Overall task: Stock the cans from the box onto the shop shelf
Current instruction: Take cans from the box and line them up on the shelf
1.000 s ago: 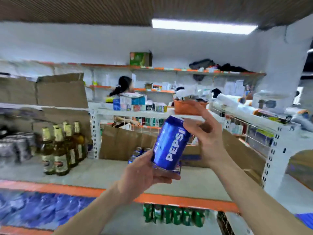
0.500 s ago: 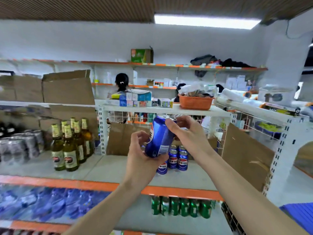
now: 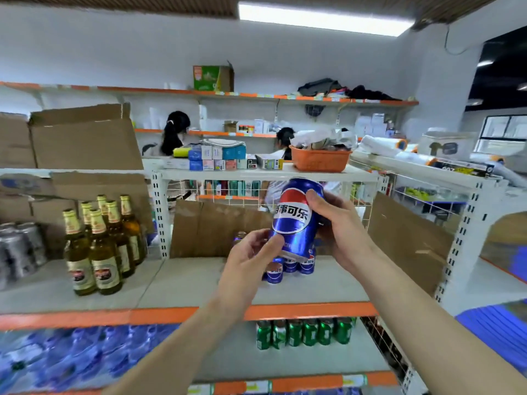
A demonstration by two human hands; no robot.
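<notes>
Blue can (image 3: pixel 296 219) now logo-forward, upright

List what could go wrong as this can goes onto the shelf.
1. The blue can is tilted and held in mid-air by both the left hand and the right hand; a loose handover might drop it.
2. Blue cans already on the shelf stand right below it; setting it down carelessly could topple them.
3. The glass beer bottles stand close together further left; a wide elbow swing could hit them.

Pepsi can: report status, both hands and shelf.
Both hands on blue can, left hand low, right hand high. Can airborne, tilted, not shelved. Stocked cans on shelf behind it.
</notes>
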